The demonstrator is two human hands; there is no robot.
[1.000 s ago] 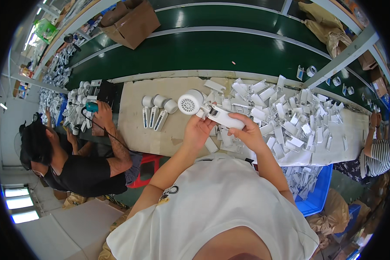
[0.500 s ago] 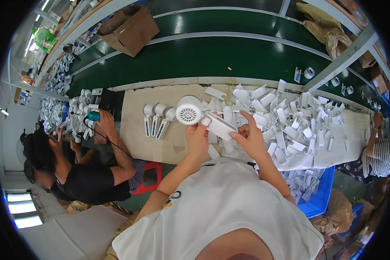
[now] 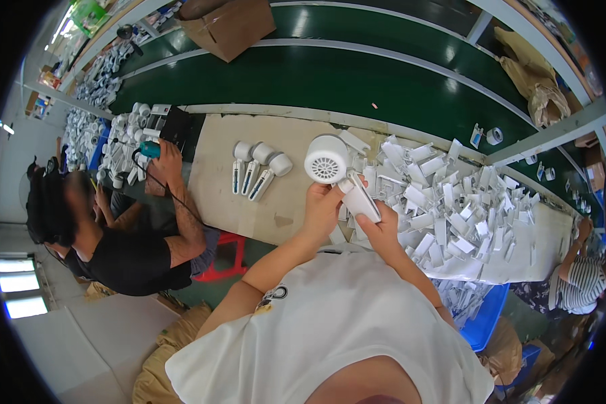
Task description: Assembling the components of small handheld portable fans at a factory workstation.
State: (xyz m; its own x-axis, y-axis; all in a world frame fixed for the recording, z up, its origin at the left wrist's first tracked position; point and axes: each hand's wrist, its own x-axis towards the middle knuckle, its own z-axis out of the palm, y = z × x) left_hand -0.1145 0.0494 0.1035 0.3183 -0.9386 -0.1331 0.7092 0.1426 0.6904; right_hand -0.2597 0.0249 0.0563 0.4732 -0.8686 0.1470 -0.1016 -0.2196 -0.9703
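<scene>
A white hair dryer with a round vented grille faces up in front of me, above the table. My left hand is wrapped round its neck, just under the round head. At the lower end of its white handle, my right hand grips with the thumb on top and the fingers partly hidden. To the left, three similar hair dryers lie side by side, their handles bearing dark strips. A heap of loose white plastic handle shells spreads to the right of my hands.
A green conveyor belt runs beyond the table. At left, a co-worker holds a teal power tool beside a red stool. A blue bin of white parts stands lower right; another person is far right.
The hair dryer's handle has swung from pointing sideways to steeper toward me. My right hand has closed in on its end. The whole view has shifted a little.
</scene>
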